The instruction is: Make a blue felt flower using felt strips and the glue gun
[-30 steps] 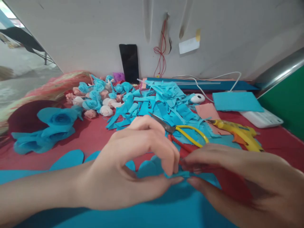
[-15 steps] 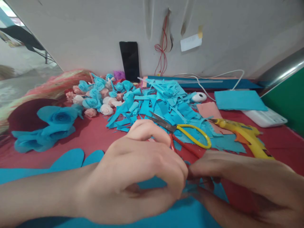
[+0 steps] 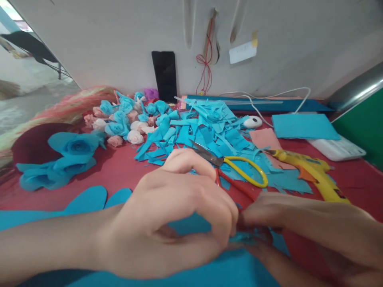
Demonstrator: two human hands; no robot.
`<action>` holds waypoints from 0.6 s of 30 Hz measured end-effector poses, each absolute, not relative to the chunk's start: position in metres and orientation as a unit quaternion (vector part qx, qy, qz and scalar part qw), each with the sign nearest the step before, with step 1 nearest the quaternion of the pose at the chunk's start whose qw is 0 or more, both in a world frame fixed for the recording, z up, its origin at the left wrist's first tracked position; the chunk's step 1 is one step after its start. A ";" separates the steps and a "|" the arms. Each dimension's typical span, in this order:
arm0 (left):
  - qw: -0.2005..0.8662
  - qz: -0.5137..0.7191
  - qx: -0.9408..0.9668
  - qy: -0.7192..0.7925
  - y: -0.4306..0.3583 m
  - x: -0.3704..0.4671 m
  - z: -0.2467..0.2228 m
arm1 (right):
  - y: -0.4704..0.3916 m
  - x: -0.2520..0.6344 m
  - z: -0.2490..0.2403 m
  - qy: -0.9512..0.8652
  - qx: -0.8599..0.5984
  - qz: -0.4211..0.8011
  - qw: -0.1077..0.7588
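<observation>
My left hand [image 3: 176, 215] is curled, its thumb and fingertips pinching a small blue paper piece [image 3: 243, 237] at the lower centre. From the right, my right hand [image 3: 302, 231] closes its fingers on the same piece, close to the left fingertips. The fingers hide most of its shape. Beneath both hands lies a large blue sheet [image 3: 185, 275]. Just beyond them, scissors [image 3: 221, 160] with one yellow and one red handle rest half open on blue paper scraps [image 3: 206, 123].
Paper roses [image 3: 119, 123] in blue, pink and white are heaped at the back left, with large blue flowers [image 3: 73, 149] nearer. A yellow glue gun [image 3: 314, 169] lies right, near a blue paper stack [image 3: 305, 126]. A black phone [image 3: 165, 75] leans on the wall.
Both hands stay closed at the blue piece, with only slight finger movement. The whole view has shifted slightly.
</observation>
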State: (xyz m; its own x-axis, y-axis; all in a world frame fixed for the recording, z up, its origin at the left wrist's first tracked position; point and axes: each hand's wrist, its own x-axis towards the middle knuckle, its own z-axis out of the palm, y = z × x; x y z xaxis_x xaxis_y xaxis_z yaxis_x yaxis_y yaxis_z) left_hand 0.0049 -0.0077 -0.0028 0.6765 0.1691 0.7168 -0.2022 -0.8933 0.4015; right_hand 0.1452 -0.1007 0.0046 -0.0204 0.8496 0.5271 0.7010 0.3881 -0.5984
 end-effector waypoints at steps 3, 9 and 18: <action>0.261 0.408 0.875 0.008 -0.009 0.001 -0.008 | -0.103 0.146 0.005 -0.703 -0.548 0.088 0.445; 0.261 0.394 0.881 0.026 -0.012 -0.002 -0.011 | -0.103 0.150 0.003 -0.702 -0.537 0.122 0.452; 0.235 0.385 0.892 0.011 -0.007 -0.002 -0.007 | -0.097 0.150 -0.013 -0.709 -0.485 0.084 0.505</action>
State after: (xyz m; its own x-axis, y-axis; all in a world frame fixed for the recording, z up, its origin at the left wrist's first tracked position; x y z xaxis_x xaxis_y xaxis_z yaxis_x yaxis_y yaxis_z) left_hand -0.0022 -0.0074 -0.0073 0.7029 0.1996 0.6828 -0.1619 -0.8897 0.4268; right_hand 0.1497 -0.0972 -0.0130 -0.0198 0.7719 0.6354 0.6029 0.5162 -0.6083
